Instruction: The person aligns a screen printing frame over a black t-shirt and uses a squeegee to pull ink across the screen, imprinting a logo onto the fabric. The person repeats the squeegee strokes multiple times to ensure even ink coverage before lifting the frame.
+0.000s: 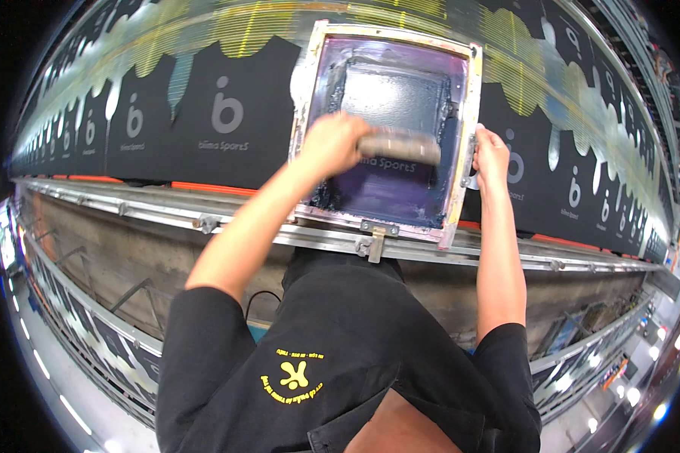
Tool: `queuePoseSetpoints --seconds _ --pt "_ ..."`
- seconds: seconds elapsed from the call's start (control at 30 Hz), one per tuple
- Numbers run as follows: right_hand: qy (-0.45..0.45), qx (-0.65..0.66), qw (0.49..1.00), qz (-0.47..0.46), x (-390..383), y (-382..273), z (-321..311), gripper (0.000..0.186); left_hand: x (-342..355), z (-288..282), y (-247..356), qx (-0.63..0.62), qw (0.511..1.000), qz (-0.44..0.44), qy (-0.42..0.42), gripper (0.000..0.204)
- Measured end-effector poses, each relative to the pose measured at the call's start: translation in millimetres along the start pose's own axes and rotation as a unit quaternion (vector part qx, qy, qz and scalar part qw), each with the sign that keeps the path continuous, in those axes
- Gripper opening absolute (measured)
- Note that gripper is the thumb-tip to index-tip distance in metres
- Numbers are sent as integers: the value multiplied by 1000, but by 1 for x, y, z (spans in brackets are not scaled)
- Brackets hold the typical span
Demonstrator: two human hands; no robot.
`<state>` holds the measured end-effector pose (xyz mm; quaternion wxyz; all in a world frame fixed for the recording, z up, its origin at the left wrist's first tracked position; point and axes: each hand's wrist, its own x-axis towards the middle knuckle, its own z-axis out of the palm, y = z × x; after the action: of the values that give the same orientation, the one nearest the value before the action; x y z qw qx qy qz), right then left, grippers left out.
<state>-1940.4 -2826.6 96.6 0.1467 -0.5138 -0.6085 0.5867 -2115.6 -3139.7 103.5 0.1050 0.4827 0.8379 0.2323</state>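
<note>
A screen printing frame with a pale, ink-stained rim lies over the dark fabric panels in front of me. Thick dark ink coats the upper middle of its purple mesh. My left hand is closed around one end of a squeegee, whose bar reaches rightward across the mesh, over the lower edge of the ink. My right hand grips the frame's right side, fingers curled at its edge. A metal clamp bracket joins the frame's near edge to the rail.
Dark fabric panels with grey printed logos run in a row on both sides along the long table. A metal rail with small stops borders its near edge. Another long table stands behind me on the left.
</note>
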Motion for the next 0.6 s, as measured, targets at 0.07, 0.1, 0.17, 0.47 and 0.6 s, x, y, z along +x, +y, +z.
queuePoseSetpoints --seconds 0.07,0.1,0.17,0.47,0.6 --pt "-4 30 999 -13 -1 -1 1 32 -67 15 23 2 1000 21 -11 53" --pt "-24 3 1000 -9 -1 -3 -2 32 -100 18 34 -26 998 44 25 57" --pt "6 10 996 -89 12 15 3 33 -146 35 44 8 998 51 44 67" --pt "20 67 980 -186 -39 20 109 32 -181 -43 -37 -29 1000 7 6 51" --pt "38 37 979 -196 -83 55 223 30 -216 -100 -120 -25 996 -61 -60 52"
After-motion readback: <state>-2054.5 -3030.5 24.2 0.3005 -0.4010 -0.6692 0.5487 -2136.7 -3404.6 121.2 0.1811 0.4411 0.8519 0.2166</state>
